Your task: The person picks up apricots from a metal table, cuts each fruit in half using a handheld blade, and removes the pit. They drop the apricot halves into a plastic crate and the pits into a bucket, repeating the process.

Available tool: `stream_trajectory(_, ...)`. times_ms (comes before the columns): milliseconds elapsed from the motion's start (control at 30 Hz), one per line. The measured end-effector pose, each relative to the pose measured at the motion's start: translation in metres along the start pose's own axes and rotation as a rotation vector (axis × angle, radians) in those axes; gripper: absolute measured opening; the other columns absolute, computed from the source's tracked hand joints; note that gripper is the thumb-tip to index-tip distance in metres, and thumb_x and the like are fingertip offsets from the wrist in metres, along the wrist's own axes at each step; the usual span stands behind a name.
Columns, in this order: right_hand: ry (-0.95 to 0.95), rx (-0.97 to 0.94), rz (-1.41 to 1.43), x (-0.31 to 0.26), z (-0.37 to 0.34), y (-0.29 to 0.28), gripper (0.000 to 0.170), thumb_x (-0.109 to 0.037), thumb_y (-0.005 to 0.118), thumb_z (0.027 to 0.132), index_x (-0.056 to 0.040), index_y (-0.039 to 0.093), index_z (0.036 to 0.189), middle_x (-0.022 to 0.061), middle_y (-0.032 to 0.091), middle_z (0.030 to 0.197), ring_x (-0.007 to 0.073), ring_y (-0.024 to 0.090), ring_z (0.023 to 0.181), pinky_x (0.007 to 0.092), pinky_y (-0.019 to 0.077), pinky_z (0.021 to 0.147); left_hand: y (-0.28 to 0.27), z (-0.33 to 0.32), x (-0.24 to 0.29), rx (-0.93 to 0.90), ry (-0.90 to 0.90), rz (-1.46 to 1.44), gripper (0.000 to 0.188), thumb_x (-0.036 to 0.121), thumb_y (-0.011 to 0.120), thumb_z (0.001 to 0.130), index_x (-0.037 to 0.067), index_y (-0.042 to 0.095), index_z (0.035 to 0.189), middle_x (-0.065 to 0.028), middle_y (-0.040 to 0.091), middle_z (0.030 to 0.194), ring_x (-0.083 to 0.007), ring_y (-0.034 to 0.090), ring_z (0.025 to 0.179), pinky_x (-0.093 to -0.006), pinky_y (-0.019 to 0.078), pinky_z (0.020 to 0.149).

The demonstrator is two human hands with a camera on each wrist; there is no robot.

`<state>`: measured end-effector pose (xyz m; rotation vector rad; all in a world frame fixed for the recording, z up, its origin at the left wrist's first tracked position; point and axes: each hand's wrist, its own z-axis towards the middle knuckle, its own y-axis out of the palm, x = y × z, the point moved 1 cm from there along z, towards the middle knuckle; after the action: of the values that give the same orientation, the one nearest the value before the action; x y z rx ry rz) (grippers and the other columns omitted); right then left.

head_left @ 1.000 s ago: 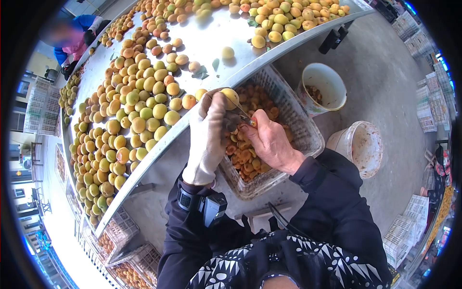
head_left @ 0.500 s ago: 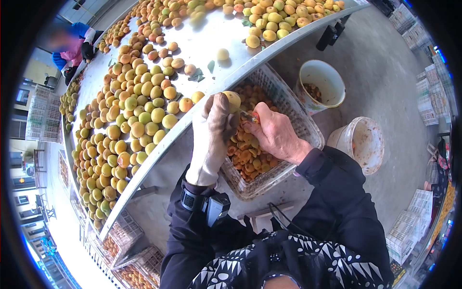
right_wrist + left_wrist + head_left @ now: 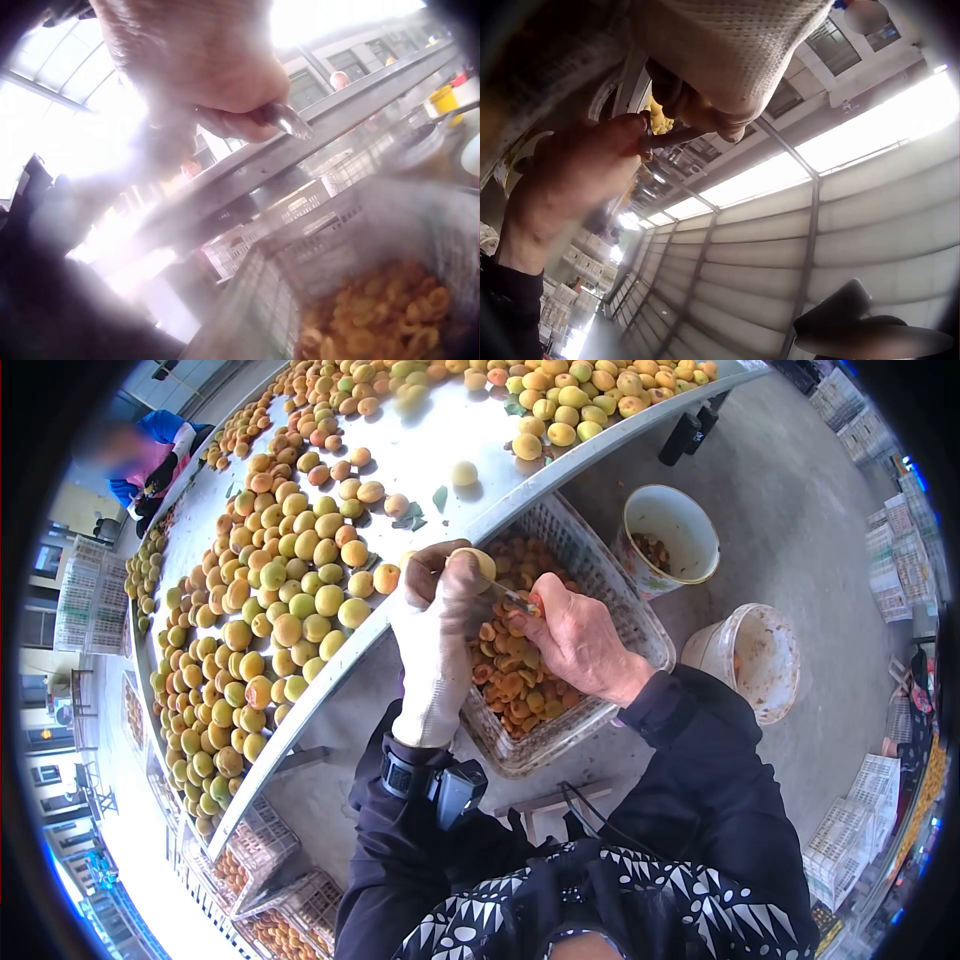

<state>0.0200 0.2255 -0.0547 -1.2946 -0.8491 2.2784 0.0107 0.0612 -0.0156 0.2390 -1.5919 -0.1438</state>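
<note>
The gloved left hand (image 3: 434, 640) is beside the table's edge in the head view, gripping a yellow apricot (image 3: 482, 564). Its fingers also reach a second apricot at the edge, mostly hidden. Close to its right, the bare right hand (image 3: 582, 642) pinches a small knife (image 3: 516, 598), whose blade points at the gripped fruit. Whether the blade touches the fruit cannot be told. In the right wrist view a shiny metal piece (image 3: 291, 122) protrudes from the right hand (image 3: 202, 60). Below both hands stands a crate (image 3: 640, 628) of cut apricot pieces (image 3: 520, 685).
Many whole apricots (image 3: 285, 628) cover the metal table (image 3: 455, 430). Two buckets, one upright (image 3: 700, 525) and one tilted (image 3: 708, 650), are right of the crate. Another person (image 3: 160, 460) is at the table's far left. Stacked crates (image 3: 850, 830) stand at the right.
Since half a second ago, the left hand's fingers have spread up and left over the apricot at the table's edge. The right hand and knife have barely moved.
</note>
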Motion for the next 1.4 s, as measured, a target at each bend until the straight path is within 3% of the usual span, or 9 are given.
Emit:
stream_trajectory(100, 0.001, -0.005, -0.004, -0.001, -0.001, 0.000, 0.029, -0.021, 0.065, 0.092, -0.0032, 0.043, 0.090, 0.0160, 0.058, 0.067, 0.0362, 0.063, 0.064, 0.0420, 0.0483, 0.052, -0.001, -0.002, 0.003, -0.023, -0.115, -0.139, 0.040, 0.035, 0.064, 0.096, 0.003, 0.056, 0.118, -0.0036, 0.059, 0.096, -0.0071, 0.053, 0.076, -0.0190, 0.0407, 0.062)
stream_trajectory(200, 0.000, 0.006, -0.007, 0.001, -0.004, 0.001, 0.028, -0.020, 0.065, 0.092, -0.0031, 0.043, 0.090, 0.0163, 0.058, 0.067, 0.0363, 0.063, 0.064, 0.0423, 0.0482, 0.052, -0.002, -0.002, 0.007, -0.084, 0.145, 0.304, 0.047, 0.042, 0.065, 0.093, -0.001, 0.057, 0.111, -0.0053, 0.062, 0.096, -0.0076, 0.057, 0.075, -0.0223, 0.0471, 0.066)
stream_trajectory(300, 0.010, 0.021, -0.021, 0.004, -0.005, 0.002, 0.027, -0.019, 0.064, 0.092, -0.0031, 0.043, 0.090, 0.0164, 0.057, 0.067, 0.0366, 0.063, 0.064, 0.0426, 0.0482, 0.052, -0.001, 0.002, 0.001, -0.090, -0.112, -0.002, 0.048, 0.040, 0.068, 0.091, -0.002, 0.059, 0.112, -0.0048, 0.062, 0.099, -0.0068, 0.057, 0.077, -0.0219, 0.0468, 0.067)
stream_trajectory(367, 0.012, 0.037, -0.040, 0.007, -0.001, 0.002, 0.026, -0.019, 0.064, 0.092, -0.0030, 0.043, 0.091, 0.0165, 0.057, 0.067, 0.0369, 0.062, 0.064, 0.0428, 0.0482, 0.052, 0.006, 0.006, -0.001, -0.080, 0.116, 0.154, 0.049, 0.038, 0.070, 0.089, -0.003, 0.060, 0.114, -0.0037, 0.062, 0.099, -0.0060, 0.056, 0.079, -0.0209, 0.0465, 0.069)
stream_trajectory(500, -0.027, 0.070, -0.054, 0.010, 0.002, 0.000, 0.026, -0.020, 0.063, 0.093, -0.0036, 0.043, 0.091, 0.0165, 0.056, 0.067, 0.0375, 0.061, 0.063, 0.0434, 0.0479, 0.052, 0.006, 0.007, -0.006, -0.058, 0.108, 0.108, 0.049, 0.036, 0.072, 0.088, -0.003, 0.059, 0.114, -0.0025, 0.063, 0.097, -0.0051, 0.055, 0.081, -0.0194, 0.0457, 0.071)
stream_trajectory(767, -0.009, 0.036, 0.004, 0.019, -0.003, 0.005, 0.027, -0.021, 0.062, 0.093, -0.0039, 0.042, 0.092, 0.0161, 0.054, 0.068, 0.0380, 0.061, 0.066, 0.0435, 0.0479, 0.054, 0.007, 0.001, -0.005, -0.063, -0.126, -0.126, 0.039, 0.038, 0.064, 0.095, 0.002, 0.060, 0.111, -0.0009, 0.059, 0.084, -0.0040, 0.052, 0.066, -0.0163, 0.0363, 0.054)
stream_trajectory(1067, -0.074, 0.085, -0.032, 0.028, -0.009, 0.008, 0.027, -0.021, 0.063, 0.092, -0.0033, 0.042, 0.093, 0.0157, 0.054, 0.069, 0.0367, 0.061, 0.066, 0.0430, 0.0481, 0.055, 0.010, -0.001, -0.010, -0.167, -0.274, -0.316, 0.050, 0.050, 0.051, 0.099, 0.002, 0.059, 0.113, 0.0013, 0.049, 0.075, -0.0072, 0.046, 0.063, -0.0169, 0.0371, 0.057)
stream_trajectory(1267, 0.066, 0.169, 0.030, 0.021, -0.018, 0.002, 0.028, -0.017, 0.071, 0.086, -0.0052, 0.046, 0.081, 0.0130, 0.053, 0.062, 0.0339, 0.059, 0.056, 0.0388, 0.0467, 0.051, 0.004, 0.011, -0.003, -0.194, -0.052, -0.005, 0.051, 0.052, 0.051, 0.098, 0.003, 0.059, 0.113, -0.0006, 0.058, 0.084, -0.0052, 0.051, 0.070, -0.0194, 0.0398, 0.060)
stream_trajectory(1400, 0.232, 0.226, 0.284, 0.002, -0.005, -0.005, 0.027, -0.012, 0.072, 0.084, -0.0048, 0.047, 0.075, 0.0092, 0.050, 0.058, 0.0220, 0.051, 0.048, 0.0327, 0.0405, 0.047, 0.002, 0.012, 0.007, -0.170, 0.025, 0.182, 0.043, 0.042, 0.053, 0.100, 0.002, 0.060, 0.116, -0.0014, 0.061, 0.088, -0.0057, 0.052, 0.070, -0.0206, 0.0423, 0.063)
